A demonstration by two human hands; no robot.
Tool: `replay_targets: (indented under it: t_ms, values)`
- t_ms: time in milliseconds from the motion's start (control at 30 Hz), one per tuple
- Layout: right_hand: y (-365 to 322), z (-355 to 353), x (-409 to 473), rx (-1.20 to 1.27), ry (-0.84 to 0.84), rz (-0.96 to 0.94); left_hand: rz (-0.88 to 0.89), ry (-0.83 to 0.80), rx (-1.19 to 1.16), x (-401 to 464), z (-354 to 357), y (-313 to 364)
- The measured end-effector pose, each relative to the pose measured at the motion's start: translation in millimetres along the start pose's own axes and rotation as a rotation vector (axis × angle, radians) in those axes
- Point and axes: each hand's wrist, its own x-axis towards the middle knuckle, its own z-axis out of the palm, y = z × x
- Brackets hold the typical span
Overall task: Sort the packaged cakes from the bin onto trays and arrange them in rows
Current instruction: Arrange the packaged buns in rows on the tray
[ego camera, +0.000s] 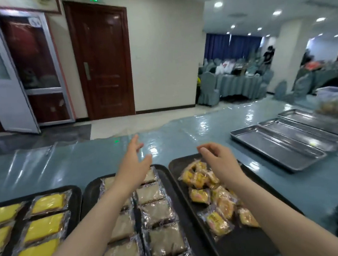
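Note:
Three black trays lie side by side at the table's near edge. The left tray (pixel 75 191) holds yellow packaged cakes (pixel 47 226) in rows. Pale brown packaged cakes (pixel 159 213) fill the middle tray (pixel 164 177) in two rows. On the right tray (pixel 237 243) lies a loose pile of small orange-yellow packaged cakes (pixel 209 188). My left hand (pixel 134 160) hovers open above the far end of the middle tray, fingers spread. My right hand (pixel 216 156) hangs over the far end of the pile, fingers curled loosely, holding nothing. The bin (pixel 334 93) at the far right edge is blurred.
Three empty steel trays (pixel 277 146) lie in a row to the right on the blue plastic-covered table (pixel 64 162). Behind the table are a brown door (pixel 103 59), a glass door, and a dining area with covered chairs and a person at the far right.

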Motion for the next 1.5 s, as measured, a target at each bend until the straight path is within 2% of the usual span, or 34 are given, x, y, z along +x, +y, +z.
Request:
replay_targets:
  t_ms: [100,233,467,667,933,1100,1167,1267,1333,1400,1500]
  values:
    - [22.8,-30.5,-6.9,-0.015,0.045,0.025,-0.032,-0.007,-0.096,-1.2,15.2,5.9]
    - [65.6,-64.4,7.5,-0.030,0.054,0.091,-0.048,-0.036,-0.081,12.7,44.2,5.8]
    - [159.2,-98.0,95.7,-0.047,-0.072,0.099,-0.126,-0.001,0.038,72.0,135.1,-18.1]
    - [247.9,-106.8,169.6,-0.058,-0.252,0.138,-0.292,0.070,0.040,117.9,232.1,-41.1]
    - [319.9,-56.8,220.5,-0.062,-0.449,0.152,-0.455,0.048,0.210,129.3,288.8,-81.0]
    - [335.2,-5.9,249.0,-0.079,-0.289,0.080,-0.564,0.005,0.274,143.4,290.8,-119.9]
    - [333.3,13.2,267.5,-0.066,-0.400,0.025,-0.617,-0.025,0.297,151.9,287.0,-136.8]
    - [330.7,43.8,286.9,-0.157,-0.743,-0.140,-0.648,-0.019,0.316,166.2,287.0,-158.9]
    - [332.6,64.6,295.0,-0.223,-0.901,-0.242,-0.642,-0.009,0.298,176.8,291.4,-171.1]
    - [335.2,78.0,298.4,-0.285,-0.980,-0.293,-0.633,-0.022,0.288,182.8,296.0,-177.3]
    - [342.7,93.0,299.9,-0.314,-0.976,-0.321,-0.649,-0.066,0.298,186.6,303.3,-189.6]
